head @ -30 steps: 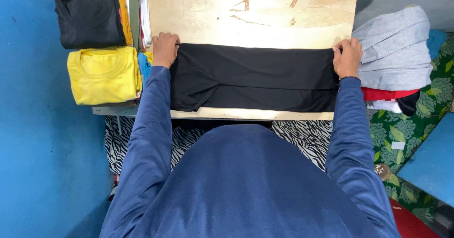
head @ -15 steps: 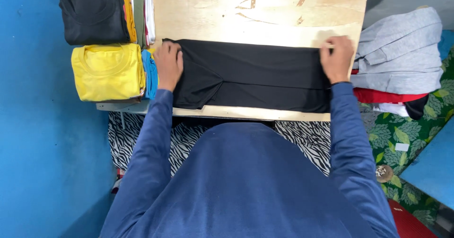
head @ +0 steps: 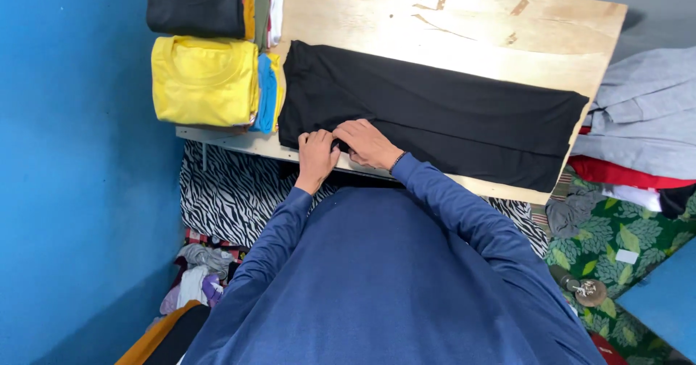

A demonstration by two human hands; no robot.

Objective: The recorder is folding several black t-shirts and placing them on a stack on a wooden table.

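- The black garment (head: 435,115) lies folded into a long band across the wooden board (head: 464,28), running from beside the stacks on your left to the board's right edge.
- Its near left corner sits at the board's front edge, and that is where both your hands meet.
- Your left hand (head: 317,155) rests on that corner with the fingers curled down onto the cloth; whether they pinch it or only press on it cannot be told.
- Your right hand (head: 368,142) lies just beside the left one, touching it, fingers bent and laid flat on the black fabric; a firm grip cannot be made out here either.
- Just left of the garment stands a folded yellow shirt (head: 203,80) on top of a pile, with a blue folded piece (head: 267,93) edge-on between the two.
- Behind the yellow shirt is a folded black shirt (head: 196,2).
- Off the board's right end lies a grey garment (head: 645,108) over red cloth (head: 616,173).
- Below the board's front edge hangs a zebra-striped cloth (head: 225,191).
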